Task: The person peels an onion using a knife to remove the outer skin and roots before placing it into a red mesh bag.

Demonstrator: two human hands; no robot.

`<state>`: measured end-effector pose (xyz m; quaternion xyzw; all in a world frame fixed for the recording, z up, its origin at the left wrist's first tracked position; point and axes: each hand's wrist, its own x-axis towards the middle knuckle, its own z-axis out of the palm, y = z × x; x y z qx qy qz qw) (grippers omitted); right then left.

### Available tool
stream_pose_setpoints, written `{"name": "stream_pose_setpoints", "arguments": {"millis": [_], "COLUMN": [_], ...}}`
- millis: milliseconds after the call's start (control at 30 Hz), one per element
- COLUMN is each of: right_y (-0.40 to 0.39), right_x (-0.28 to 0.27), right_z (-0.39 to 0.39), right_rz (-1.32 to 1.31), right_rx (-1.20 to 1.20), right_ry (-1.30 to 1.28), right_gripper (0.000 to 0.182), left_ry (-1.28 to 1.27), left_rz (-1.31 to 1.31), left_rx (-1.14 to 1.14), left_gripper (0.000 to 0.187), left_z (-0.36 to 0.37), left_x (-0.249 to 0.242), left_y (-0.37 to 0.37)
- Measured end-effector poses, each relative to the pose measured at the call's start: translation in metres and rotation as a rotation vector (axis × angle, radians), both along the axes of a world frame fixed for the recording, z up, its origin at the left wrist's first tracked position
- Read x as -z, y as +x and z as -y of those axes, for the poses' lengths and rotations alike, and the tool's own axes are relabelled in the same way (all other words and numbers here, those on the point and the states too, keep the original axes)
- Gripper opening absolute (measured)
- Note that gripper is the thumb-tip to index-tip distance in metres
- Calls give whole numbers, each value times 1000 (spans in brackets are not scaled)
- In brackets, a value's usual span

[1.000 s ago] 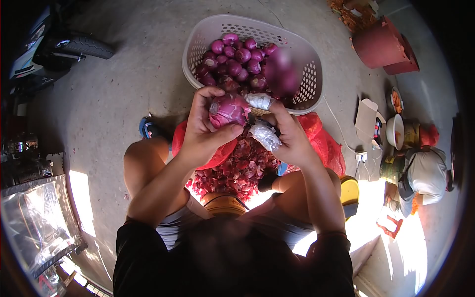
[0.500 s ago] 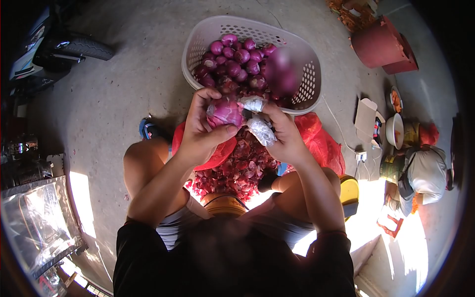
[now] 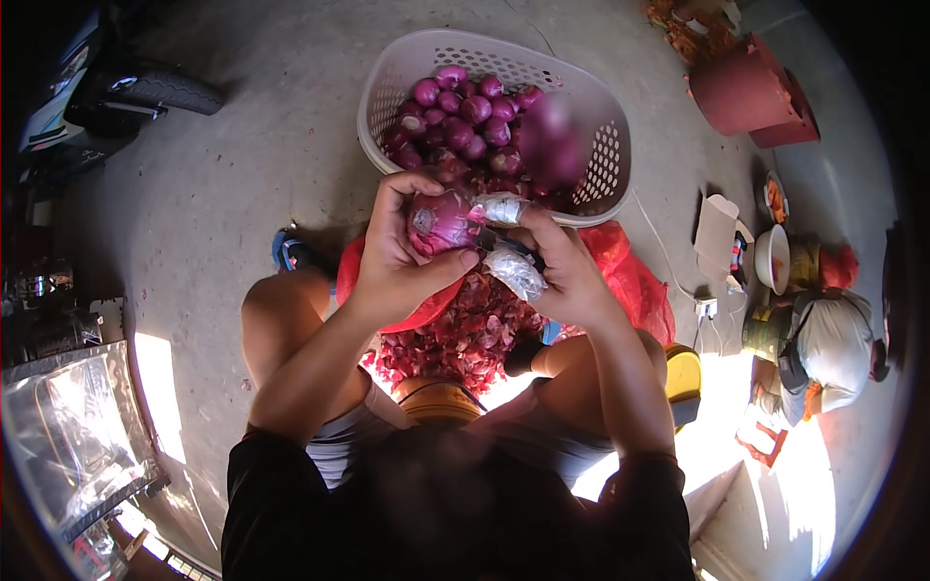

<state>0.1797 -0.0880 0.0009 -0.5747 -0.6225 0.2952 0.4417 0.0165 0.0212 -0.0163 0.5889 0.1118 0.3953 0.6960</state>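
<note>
A red onion (image 3: 441, 223) is held in my left hand (image 3: 397, 261), fingers curled round its far side and thumb along its near side. My right hand (image 3: 562, 266) is closed close to the onion's right side; silvery wrapping covers its thumb and a fingertip. Something small and dark shows between those fingers, too hidden to name. Just beyond my hands stands a pale plastic basket (image 3: 373, 107) with several red onions (image 3: 475, 108) in it. Loose onion skins (image 3: 455, 334) lie heaped between my legs.
Red mesh bags (image 3: 635, 290) flank the skins. On the right are a red bin (image 3: 741, 87), a white bowl (image 3: 772, 259), an open carton (image 3: 715, 232), a cable and a bent-over person (image 3: 828, 339). A motorbike wheel (image 3: 170, 89) is at the upper left.
The onion has turned in my left hand, so its round end now shows. My right hand has shifted slightly to the right. The person on the right has moved a little.
</note>
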Motion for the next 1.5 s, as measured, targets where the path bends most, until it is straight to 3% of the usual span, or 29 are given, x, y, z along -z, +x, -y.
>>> {"name": "stream_pose_setpoints", "arguments": {"millis": [167, 367, 567, 667, 767, 867, 967, 1000, 1067, 1167, 1267, 1333, 1500], "right_y": [8, 4, 11, 8, 7, 6, 0, -1, 2, -3, 1, 0, -1], "right_x": [2, 8, -5, -8, -6, -9, -12, -11, -15, -18, -5, 7, -2], "right_z": [1, 3, 4, 1, -1, 0, -1, -4, 1, 1, 4, 0, 0], "right_rz": [138, -64, 138, 112, 111, 50, -292, -343, -463, -412, -143, -64, -69], "right_rx": [10, 37, -83, -77, -54, -8, 52, 59, 63, 59, -11, 7, 7], "right_ry": [-14, 48, -45, 20, 4, -105, -124, -34, -110, -126, -142, -9, -58], "right_gripper": [52, 55, 56, 54, 52, 48, 44, 44, 47, 52, 57, 58, 54], "left_ry": [-52, -195, -155, -275, -232, -252, -209, -182, -128, 27, -24, 9, 2], "left_rz": [0, 28, 20, 13, 9, -14, 41, 39, 39, 22, 16, 3, -14], "left_rx": [41, 87, 68, 133, 153, 165, 129, 109, 65, 35, 66, 62, 84], "left_gripper": [60, 59, 56, 56, 56, 55, 54, 54, 54, 55, 58, 59, 61], "left_z": [3, 2, 2, 2, 1, 1, 1, 0, -2, -5, 1, 2, 3], "left_x": [-5, -3, -1, -8, -6, -6, -2, -2, -3, -1, -8, -8, -8], "left_y": [1, -1, -1, -2, -4, -5, -2, -2, -3, -2, -2, -1, -1]}}
